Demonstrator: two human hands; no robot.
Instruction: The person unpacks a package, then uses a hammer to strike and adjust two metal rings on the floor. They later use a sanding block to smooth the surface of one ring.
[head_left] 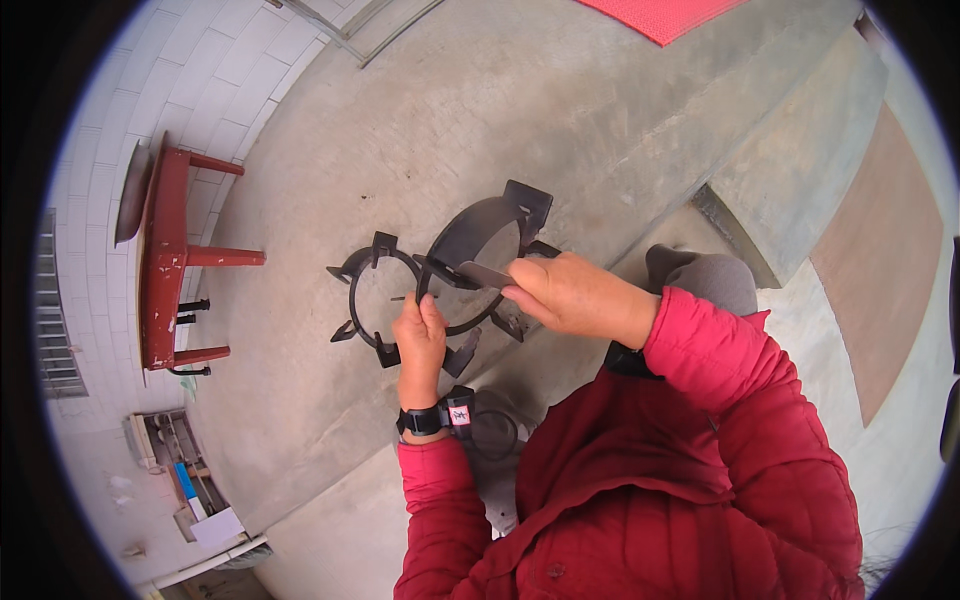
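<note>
My left hand is closed round the near left side of a round black pot stand, a ring with several upright prongs. It is held tilted above the floor. In my right hand is a flat grey metal blade, gripped between thumb and fingers. The blade's tip meets or overlaps a prong at the ring's left side; I cannot tell whether it touches. A second, smaller-looking black ring stand with prongs lies on the concrete just left of the held one.
A red wooden bench lies on its side by the white tiled wall. A pink mat is at the far edge. Right of me, a step edges the concrete floor. Assorted items sit at lower left.
</note>
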